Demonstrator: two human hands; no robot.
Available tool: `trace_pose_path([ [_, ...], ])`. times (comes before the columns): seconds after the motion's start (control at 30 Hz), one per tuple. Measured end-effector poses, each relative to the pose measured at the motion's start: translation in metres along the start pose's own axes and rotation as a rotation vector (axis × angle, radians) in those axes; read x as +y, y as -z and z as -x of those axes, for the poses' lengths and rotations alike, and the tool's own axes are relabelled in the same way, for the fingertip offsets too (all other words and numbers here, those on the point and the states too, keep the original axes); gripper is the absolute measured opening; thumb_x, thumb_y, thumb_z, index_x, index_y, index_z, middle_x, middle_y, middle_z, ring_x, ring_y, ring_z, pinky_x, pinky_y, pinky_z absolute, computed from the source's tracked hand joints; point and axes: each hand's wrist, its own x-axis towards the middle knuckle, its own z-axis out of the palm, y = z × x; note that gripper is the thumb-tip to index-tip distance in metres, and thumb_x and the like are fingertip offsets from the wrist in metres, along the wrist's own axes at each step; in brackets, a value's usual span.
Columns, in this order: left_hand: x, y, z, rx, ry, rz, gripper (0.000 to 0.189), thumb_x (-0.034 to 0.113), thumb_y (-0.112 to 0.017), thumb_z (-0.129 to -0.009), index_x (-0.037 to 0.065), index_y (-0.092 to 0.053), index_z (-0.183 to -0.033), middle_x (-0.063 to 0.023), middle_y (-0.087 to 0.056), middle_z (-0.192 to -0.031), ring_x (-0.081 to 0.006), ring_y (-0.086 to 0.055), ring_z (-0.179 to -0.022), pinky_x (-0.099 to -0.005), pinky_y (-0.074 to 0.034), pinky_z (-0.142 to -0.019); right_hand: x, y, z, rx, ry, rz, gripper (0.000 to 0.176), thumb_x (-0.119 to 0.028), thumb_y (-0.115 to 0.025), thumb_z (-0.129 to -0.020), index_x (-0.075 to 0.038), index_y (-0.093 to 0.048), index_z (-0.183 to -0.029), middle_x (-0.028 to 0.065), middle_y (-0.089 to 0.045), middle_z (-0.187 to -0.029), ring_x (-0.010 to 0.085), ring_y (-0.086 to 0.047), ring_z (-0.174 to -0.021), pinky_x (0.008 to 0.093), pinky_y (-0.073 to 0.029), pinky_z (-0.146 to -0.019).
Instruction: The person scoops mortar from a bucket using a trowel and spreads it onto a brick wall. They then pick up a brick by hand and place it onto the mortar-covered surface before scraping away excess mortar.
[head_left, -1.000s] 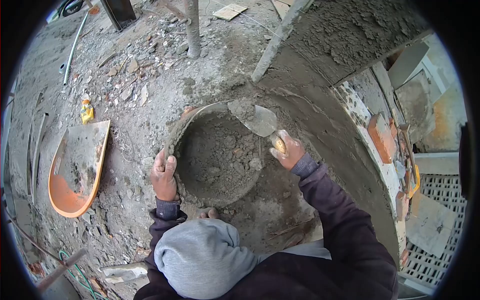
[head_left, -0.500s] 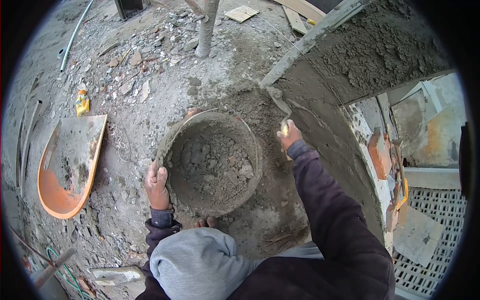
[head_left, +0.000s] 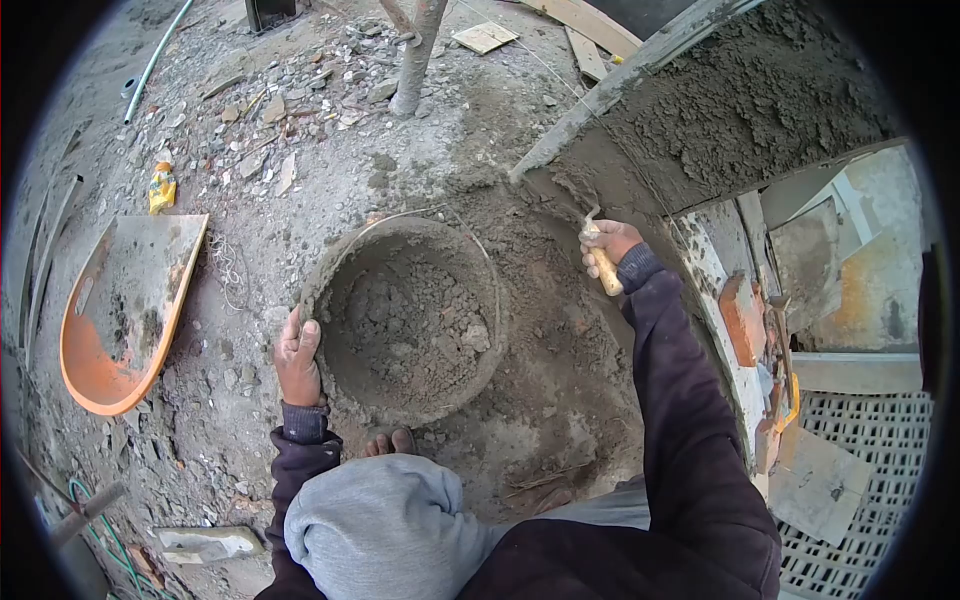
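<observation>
A round mortar bucket (head_left: 330, 385), crusted with grey mortar and with a thin wire handle, stands on the ground in front of me. Lumpy grey mortar (head_left: 420, 325) lies inside it. On the left side of its rim, my left hand (head_left: 298, 362) is closed, thumb upward. My right hand (head_left: 612, 243) grips the wooden handle of a trowel (head_left: 606, 272), right of the bucket. The trowel's blade points up and away, against the wet mortar surface (head_left: 650, 190); mortar smears hide much of its outline.
A cut-open orange container (head_left: 112, 385) lies at left, near a yellow packet (head_left: 162, 190). A wooden post (head_left: 415, 65) stands ahead among rubble. One long board (head_left: 620, 90) edges the mortar bed at upper right. Bricks (head_left: 742, 320) and a perforated white panel (head_left: 870, 440) are at right.
My right hand has moved right and slightly forward with the trowel, turning its handle toward me and its blade over the mortar surface. My left hand stays at the bucket rim. The view has shifted slightly.
</observation>
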Motion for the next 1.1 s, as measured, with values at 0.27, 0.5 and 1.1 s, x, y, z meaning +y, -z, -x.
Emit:
trace_pose_path([
  [0.27,0.001,-0.002,-0.001,-0.016,-0.027,-0.001,0.048,0.021,-0.051,-0.084,-0.008,-0.037,-0.120,-0.0093,-0.050,-0.110,-0.0120,-0.047,-0.098,-0.0223,-0.035,-0.086,-0.027,0.014,0.033,-0.021,-0.007,-0.088,0.018,0.001,-0.048,-0.079,0.002,-0.044,-0.097,0.0106,-0.049,-0.068,0.0170,-0.050,-0.049,0.0306,-0.042,-0.038],
  [0.5,0.004,-0.003,0.001,-0.033,-0.035,0.000,0.045,0.020,-0.051,-0.084,-0.008,-0.040,-0.118,-0.0086,-0.051,-0.107,-0.0114,-0.048,-0.095,-0.0222,-0.036,-0.084,-0.026,0.028,0.066,-0.094,0.152,-0.131,0.018,0.001,-0.042,-0.081,0.000,-0.042,-0.099,0.0112,-0.050,-0.070,0.0138,-0.049,-0.047,0.0272,-0.044,-0.039],
  [1.1,-0.002,-0.001,-0.001,0.054,0.006,-0.156,0.054,0.023,-0.054,-0.083,-0.010,-0.035,-0.121,-0.0091,-0.051,-0.105,-0.0107,-0.047,-0.092,-0.0210,-0.036,-0.083,0.051,0.000,-0.034,0.067,-0.091,-0.106,0.012,-0.013,-0.054,-0.079,-0.005,-0.049,-0.086,0.0076,-0.050,-0.061,0.0165,-0.048,-0.044,0.0314,-0.040,-0.034],
])
